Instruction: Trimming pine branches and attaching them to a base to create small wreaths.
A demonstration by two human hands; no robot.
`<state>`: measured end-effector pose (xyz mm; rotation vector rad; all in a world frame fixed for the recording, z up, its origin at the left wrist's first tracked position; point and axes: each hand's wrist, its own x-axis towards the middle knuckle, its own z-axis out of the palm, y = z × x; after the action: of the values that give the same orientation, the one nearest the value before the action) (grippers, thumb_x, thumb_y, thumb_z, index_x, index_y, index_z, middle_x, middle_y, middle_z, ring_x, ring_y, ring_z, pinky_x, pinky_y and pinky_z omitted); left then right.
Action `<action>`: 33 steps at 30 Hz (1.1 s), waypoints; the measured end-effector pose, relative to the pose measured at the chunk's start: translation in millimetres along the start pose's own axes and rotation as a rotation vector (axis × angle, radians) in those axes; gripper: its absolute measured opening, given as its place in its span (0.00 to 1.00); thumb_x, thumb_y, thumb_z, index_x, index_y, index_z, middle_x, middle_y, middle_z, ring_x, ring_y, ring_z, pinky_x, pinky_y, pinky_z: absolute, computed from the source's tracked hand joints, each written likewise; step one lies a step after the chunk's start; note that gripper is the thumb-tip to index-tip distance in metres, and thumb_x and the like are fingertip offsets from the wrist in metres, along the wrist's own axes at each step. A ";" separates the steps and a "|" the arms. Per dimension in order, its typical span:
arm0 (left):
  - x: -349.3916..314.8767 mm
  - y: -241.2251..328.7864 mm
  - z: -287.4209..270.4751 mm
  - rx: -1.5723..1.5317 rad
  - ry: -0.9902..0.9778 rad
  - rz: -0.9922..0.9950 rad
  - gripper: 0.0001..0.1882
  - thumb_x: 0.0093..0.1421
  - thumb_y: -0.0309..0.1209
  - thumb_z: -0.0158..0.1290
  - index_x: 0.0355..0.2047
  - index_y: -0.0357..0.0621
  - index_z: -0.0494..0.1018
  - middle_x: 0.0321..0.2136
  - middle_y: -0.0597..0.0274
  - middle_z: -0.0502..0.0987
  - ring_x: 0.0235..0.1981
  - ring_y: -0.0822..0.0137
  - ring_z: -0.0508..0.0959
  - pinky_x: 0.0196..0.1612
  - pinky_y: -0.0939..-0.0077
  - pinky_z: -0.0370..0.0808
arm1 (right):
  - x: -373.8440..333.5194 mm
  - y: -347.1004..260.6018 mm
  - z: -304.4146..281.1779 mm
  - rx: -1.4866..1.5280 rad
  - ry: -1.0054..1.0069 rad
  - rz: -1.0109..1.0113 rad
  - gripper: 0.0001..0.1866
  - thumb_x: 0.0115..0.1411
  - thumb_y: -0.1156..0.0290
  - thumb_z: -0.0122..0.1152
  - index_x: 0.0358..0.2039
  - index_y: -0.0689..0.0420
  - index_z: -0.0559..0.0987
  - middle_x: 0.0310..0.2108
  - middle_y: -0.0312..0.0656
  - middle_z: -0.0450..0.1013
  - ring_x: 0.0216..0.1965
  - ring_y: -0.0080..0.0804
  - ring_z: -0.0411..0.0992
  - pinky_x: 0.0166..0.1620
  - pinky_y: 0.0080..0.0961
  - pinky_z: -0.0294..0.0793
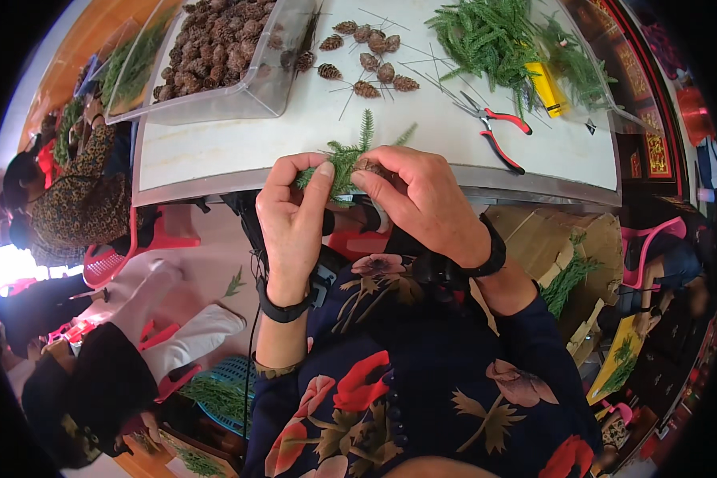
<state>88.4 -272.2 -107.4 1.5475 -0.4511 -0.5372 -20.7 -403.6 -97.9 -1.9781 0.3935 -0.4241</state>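
Note:
At the table's near edge, my left hand (289, 219) pinches an artificial pine sprig (344, 165) between thumb and fingers. The sprig's green tips spread upward over the white table top (215, 151). Close beside it, my right hand (432, 197) has its thumb and fingers closed on a small brown pine cone (366, 166), partly hidden by them. The cone sits against the sprig. Beyond my hands lie several loose pine cones (366, 89) with thin wires. To their right, pliers with red and black handles (498, 134) rest on the table.
A clear plastic bin (255, 103) full of pine cones stands at the back left. Green sprigs (486, 40) are piled at the far right beside a yellow tube (546, 89). A cardboard box (589, 247) is right of me. Other people sit on the left (72, 199) and right.

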 end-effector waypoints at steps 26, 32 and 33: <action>1.3 -10.0 0.2 -0.122 -0.049 -0.006 0.09 0.60 0.23 0.57 0.40 0.36 0.79 0.30 0.72 0.76 0.30 0.81 0.68 0.36 0.88 0.63 | -10.3 13.5 13.9 -0.142 0.193 -0.146 0.13 0.52 0.75 0.69 0.39 0.61 0.78 0.30 0.44 0.75 0.26 0.36 0.75 0.29 0.27 0.74; 4.2 -7.0 -6.2 -0.063 0.030 -0.038 0.08 0.61 0.24 0.57 0.40 0.36 0.79 0.30 0.71 0.76 0.28 0.81 0.68 0.34 0.88 0.64 | -18.6 12.1 1.0 -0.175 0.200 -0.189 0.15 0.50 0.79 0.69 0.40 0.60 0.79 0.29 0.43 0.74 0.25 0.36 0.74 0.28 0.26 0.72; 4.3 -6.0 -6.3 -0.066 0.038 -0.041 0.08 0.61 0.24 0.57 0.40 0.36 0.79 0.30 0.71 0.76 0.28 0.81 0.69 0.33 0.88 0.64 | -20.0 11.2 -0.3 -0.189 0.230 -0.207 0.16 0.49 0.80 0.69 0.40 0.60 0.80 0.29 0.42 0.73 0.25 0.35 0.74 0.28 0.26 0.72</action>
<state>95.4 -269.3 -113.5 1.5041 -0.3698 -0.5484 -39.5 -399.5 -110.4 -2.1699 0.3852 -0.7759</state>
